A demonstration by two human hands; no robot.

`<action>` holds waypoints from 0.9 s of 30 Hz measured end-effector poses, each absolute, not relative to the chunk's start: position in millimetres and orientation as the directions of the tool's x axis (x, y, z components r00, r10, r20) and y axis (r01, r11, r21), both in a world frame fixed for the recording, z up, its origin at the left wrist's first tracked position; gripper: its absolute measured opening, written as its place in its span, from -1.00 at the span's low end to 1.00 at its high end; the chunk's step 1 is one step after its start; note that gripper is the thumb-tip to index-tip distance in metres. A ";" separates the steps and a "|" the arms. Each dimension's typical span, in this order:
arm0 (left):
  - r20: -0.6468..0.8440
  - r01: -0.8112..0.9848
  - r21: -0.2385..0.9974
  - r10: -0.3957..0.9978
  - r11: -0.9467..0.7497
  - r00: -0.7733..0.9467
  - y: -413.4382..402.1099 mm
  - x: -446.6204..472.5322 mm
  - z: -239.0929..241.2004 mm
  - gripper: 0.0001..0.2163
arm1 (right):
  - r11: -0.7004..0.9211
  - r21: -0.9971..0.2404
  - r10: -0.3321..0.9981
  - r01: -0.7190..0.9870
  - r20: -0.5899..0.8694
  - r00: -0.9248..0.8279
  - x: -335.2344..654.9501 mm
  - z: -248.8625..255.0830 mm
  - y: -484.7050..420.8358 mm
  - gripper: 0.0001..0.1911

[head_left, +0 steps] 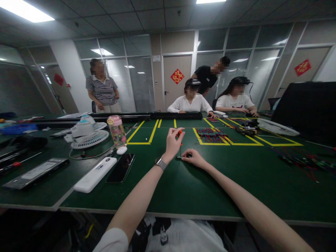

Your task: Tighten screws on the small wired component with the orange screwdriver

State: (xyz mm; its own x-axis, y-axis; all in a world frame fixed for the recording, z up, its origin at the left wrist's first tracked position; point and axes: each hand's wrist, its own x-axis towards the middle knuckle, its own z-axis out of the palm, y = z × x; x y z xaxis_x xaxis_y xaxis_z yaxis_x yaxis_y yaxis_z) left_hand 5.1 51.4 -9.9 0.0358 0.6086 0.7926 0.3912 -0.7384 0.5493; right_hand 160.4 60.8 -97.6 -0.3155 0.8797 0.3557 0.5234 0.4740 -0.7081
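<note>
My left hand (173,140), with a metal-banded watch (161,163) on its wrist, is closed around the orange-and-black handle of a screwdriver (181,144). The screwdriver stands upright, its thin shaft pointing down at a small green circuit board (179,158) on the table. Whether the tip touches the board is too small to tell. My right hand (194,158) pinches the right end of that board against the tabletop. A small black thing shows at the right hand's fingers, not clear enough to name.
A black phone (121,168), a white power bank (96,174), a pink-lidded bottle (117,132) and white fans (89,134) stand left. Wired boards (212,135) lie inside yellow tape ahead; more wires (307,159) lie right. Several people are across the green table (210,196).
</note>
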 end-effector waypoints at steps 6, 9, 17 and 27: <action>0.766 0.247 0.601 0.636 -0.760 0.090 58.7 5.5 -11.2 -0.71 | 0.483 -0.701 0.875 0.525 0.365 -0.319 159.8 -95.9 58.8 -0.83; 0.717 0.145 0.678 0.692 -0.721 0.087 62.5 5.5 -11.5 -0.77 | 0.496 -0.684 0.868 0.534 0.374 -0.327 159.4 -92.9 56.5 -0.83; 0.728 0.286 0.661 0.685 -0.694 -0.023 59.6 -1.1 -11.0 -0.78 | 0.480 -0.685 0.877 0.548 0.355 -0.324 158.1 -87.4 52.2 -0.85; 0.613 -0.022 0.790 0.788 -0.613 0.055 73.2 1.4 -16.5 -0.71 | 0.490 -0.703 0.871 0.516 0.360 -0.335 158.7 -90.3 54.7 -0.84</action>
